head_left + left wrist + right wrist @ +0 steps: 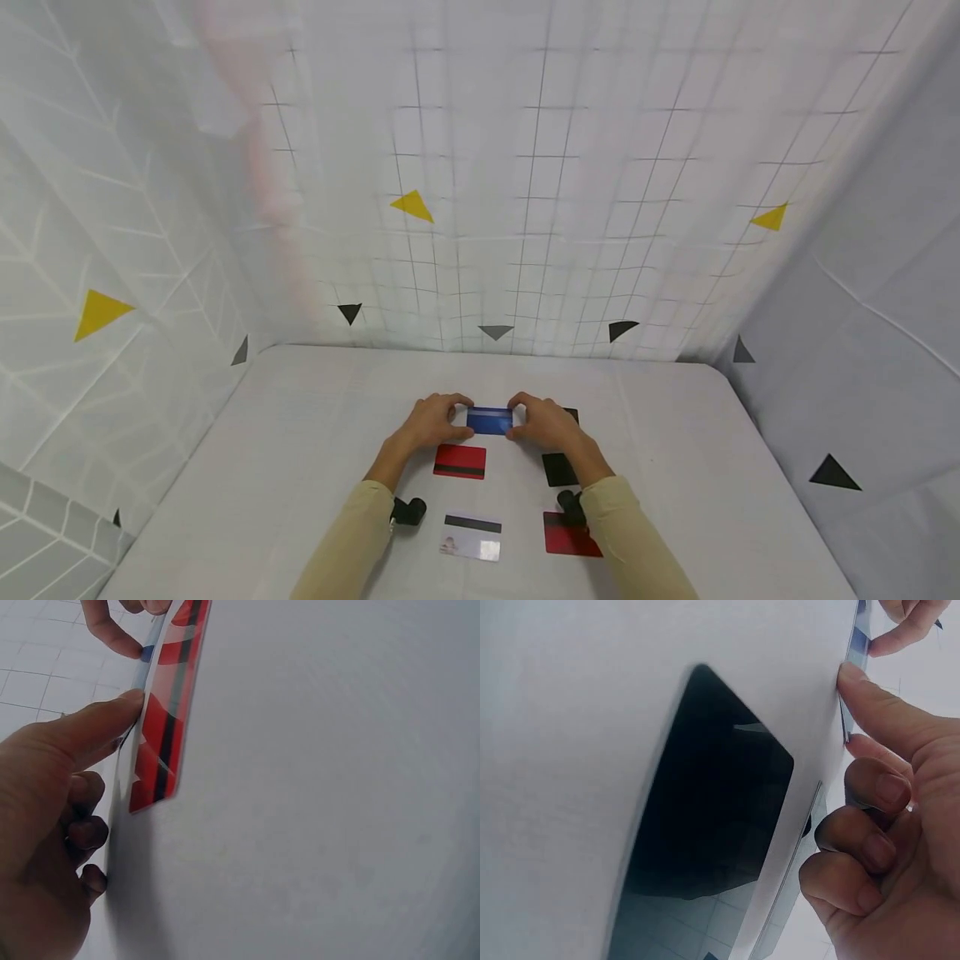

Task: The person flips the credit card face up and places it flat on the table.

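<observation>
A blue card (490, 422) with a pale stripe lies between the two hands near the far side of the white table. My left hand (432, 421) pinches its left end, thumb at the near corner and index finger at the far one. The opposite end is pinched the same way by my right hand (547, 423). In the left wrist view, a red card (161, 724) with a black stripe lies just in front of the left thumb. The right wrist view has a glossy black card (712, 787) beside the right hand (922, 802), whose other fingers are curled.
Nearer the body lie a white card (471, 546) with a dark stripe and a second red card (566, 540), partly under the right forearm. Another black card (574, 415) shows behind the right hand. White sheeting (480, 275) hangs behind and beside the table.
</observation>
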The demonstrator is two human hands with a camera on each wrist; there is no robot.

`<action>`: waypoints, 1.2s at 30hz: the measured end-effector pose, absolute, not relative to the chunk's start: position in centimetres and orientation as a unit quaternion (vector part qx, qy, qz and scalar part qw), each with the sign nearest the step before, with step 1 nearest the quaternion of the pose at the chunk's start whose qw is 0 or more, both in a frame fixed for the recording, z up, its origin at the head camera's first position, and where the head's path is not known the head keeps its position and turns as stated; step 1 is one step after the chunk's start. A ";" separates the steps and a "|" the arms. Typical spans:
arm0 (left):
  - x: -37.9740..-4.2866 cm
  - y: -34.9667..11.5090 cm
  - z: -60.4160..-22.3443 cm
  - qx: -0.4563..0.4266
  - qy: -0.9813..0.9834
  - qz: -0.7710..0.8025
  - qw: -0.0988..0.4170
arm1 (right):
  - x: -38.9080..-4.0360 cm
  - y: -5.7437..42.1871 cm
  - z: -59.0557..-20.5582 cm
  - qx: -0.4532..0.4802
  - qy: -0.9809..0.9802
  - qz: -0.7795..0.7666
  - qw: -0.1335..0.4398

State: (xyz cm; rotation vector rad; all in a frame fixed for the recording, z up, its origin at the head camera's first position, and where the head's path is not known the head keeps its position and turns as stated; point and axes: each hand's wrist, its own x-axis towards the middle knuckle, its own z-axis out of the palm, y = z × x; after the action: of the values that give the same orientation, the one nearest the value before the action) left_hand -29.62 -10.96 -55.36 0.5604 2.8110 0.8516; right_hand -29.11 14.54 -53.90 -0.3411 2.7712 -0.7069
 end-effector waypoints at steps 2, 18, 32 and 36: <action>-29.6 -11.0 -55.4 0.186 0.937 0.287 0.075 | -29.1 14.5 -53.8 -0.121 0.955 -0.239 0.129; -29.8 -11.2 -55.3 0.182 0.939 0.281 0.080 | -28.8 14.5 -53.8 -0.109 0.958 -0.237 0.122; -29.3 -11.1 -55.4 0.195 0.940 0.273 0.063 | -28.4 14.8 -54.0 -0.113 0.954 -0.247 0.129; -29.3 -11.1 -55.4 0.204 0.942 0.263 0.046 | -28.3 14.8 -54.0 -0.115 0.950 -0.262 0.126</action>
State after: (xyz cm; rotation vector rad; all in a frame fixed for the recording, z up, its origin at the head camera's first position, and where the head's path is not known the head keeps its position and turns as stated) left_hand -29.31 -11.05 -55.43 0.6217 2.8750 0.8035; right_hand -28.27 14.82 -54.01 -0.3340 2.7653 -0.7628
